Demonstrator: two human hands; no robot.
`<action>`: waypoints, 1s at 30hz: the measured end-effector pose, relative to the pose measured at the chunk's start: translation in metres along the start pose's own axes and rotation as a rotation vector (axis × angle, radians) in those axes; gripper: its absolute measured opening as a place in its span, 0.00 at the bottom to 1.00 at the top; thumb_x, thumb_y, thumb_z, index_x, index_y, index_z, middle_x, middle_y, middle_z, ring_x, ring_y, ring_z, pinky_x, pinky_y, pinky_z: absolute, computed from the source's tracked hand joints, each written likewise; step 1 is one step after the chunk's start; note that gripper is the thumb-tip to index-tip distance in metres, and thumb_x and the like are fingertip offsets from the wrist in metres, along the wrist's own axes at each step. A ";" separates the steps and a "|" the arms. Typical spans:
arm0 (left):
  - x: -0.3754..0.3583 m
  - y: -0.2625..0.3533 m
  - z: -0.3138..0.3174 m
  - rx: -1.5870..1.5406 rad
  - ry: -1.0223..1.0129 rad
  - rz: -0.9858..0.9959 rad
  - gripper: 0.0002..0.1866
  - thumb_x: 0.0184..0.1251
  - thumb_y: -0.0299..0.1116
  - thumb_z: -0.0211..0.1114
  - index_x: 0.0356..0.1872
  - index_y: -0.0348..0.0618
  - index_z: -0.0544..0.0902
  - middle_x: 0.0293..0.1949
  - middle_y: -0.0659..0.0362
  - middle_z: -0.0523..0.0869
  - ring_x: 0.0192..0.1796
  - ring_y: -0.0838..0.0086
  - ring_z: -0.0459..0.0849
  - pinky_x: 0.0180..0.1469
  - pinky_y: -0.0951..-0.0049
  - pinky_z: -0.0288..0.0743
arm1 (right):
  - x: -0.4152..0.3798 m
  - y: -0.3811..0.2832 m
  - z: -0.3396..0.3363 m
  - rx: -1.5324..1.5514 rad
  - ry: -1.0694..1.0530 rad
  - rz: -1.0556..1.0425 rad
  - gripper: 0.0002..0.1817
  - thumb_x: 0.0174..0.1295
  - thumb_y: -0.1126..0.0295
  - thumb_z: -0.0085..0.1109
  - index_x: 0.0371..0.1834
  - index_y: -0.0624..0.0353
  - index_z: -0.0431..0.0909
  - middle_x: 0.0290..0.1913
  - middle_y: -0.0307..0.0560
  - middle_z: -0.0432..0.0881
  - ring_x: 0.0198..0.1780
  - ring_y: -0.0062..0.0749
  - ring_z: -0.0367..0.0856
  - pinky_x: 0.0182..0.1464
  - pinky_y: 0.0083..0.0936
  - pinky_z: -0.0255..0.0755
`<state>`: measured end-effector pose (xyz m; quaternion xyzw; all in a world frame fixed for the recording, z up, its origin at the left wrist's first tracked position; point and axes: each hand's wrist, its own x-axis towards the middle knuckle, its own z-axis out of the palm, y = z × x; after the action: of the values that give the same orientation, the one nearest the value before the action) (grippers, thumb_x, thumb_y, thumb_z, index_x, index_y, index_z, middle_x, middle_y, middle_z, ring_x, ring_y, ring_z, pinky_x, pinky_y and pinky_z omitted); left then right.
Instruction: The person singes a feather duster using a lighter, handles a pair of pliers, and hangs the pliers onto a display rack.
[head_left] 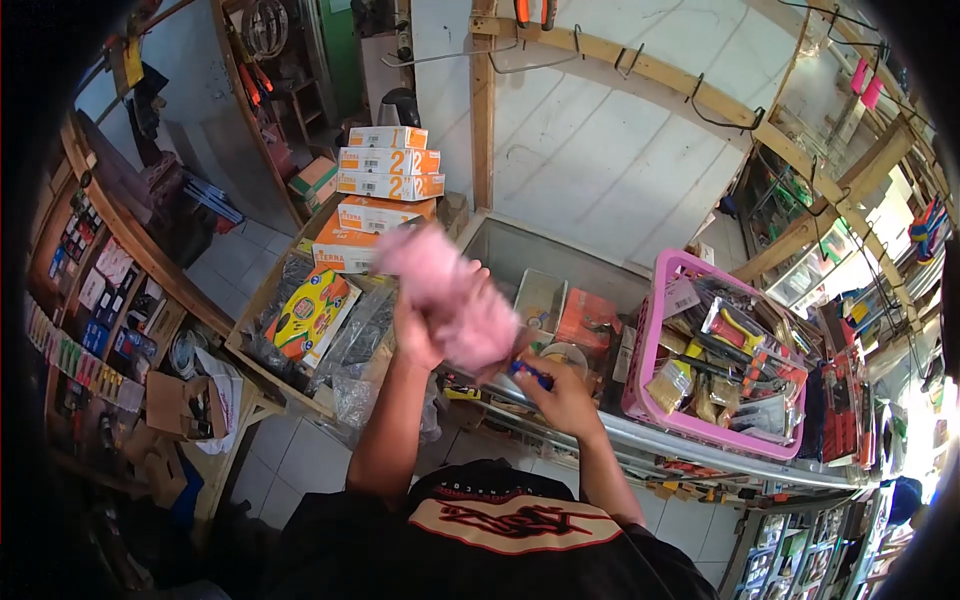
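Observation:
A pink cloth [450,290], smeared by motion, is bunched in my left hand [418,335], whose fingers are wrapped round its underside. My right hand [565,402] is closed on a tool with a dark blue and red handle [532,375]. The tool's far end points toward the cloth and is blurred or covered by it, so its kind does not show. Both hands are held up in front of the glass display counter [625,345].
A pink basket [650,330] of packaged brushes and tools stands on the counter at right. Orange-and-white ETERNA boxes [388,186] are stacked at back left, behind a yellow-and-orange box [312,312] and plastic bags. Metal hooks [630,62] hang from a wooden rail above.

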<state>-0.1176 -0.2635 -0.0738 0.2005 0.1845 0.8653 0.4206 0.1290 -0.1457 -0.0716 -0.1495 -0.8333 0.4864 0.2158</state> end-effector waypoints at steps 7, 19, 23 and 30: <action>-0.013 0.006 0.005 -0.010 0.279 0.082 0.41 0.84 0.68 0.50 0.81 0.43 0.71 0.75 0.48 0.80 0.76 0.52 0.78 0.78 0.46 0.72 | 0.003 0.012 0.006 -0.014 -0.080 0.018 0.17 0.77 0.63 0.70 0.59 0.64 0.89 0.35 0.44 0.88 0.36 0.20 0.77 0.41 0.27 0.74; -0.022 0.024 -0.026 -0.150 0.193 0.140 0.42 0.83 0.71 0.49 0.80 0.47 0.72 0.78 0.49 0.77 0.81 0.51 0.72 0.80 0.40 0.69 | 0.015 -0.002 0.018 -0.025 -0.118 -0.037 0.16 0.77 0.64 0.69 0.58 0.65 0.89 0.35 0.46 0.89 0.37 0.23 0.79 0.41 0.31 0.76; -0.011 0.019 -0.048 -0.175 -0.171 0.081 0.42 0.85 0.70 0.48 0.83 0.48 0.69 0.80 0.49 0.75 0.85 0.51 0.68 0.85 0.39 0.62 | 0.016 0.006 0.022 -0.015 -0.173 -0.095 0.17 0.77 0.64 0.70 0.58 0.67 0.88 0.39 0.49 0.92 0.40 0.24 0.83 0.45 0.30 0.79; -0.028 0.021 -0.010 0.116 -0.005 0.045 0.41 0.85 0.68 0.49 0.82 0.47 0.71 0.78 0.50 0.79 0.80 0.56 0.77 0.82 0.48 0.69 | 0.024 -0.013 0.022 -0.059 -0.058 0.002 0.18 0.76 0.61 0.69 0.58 0.63 0.89 0.42 0.57 0.90 0.41 0.41 0.87 0.48 0.35 0.79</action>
<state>-0.1203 -0.2996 -0.0774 0.2306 0.2287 0.8620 0.3891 0.0966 -0.1569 -0.0643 -0.1424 -0.8531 0.4659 0.1868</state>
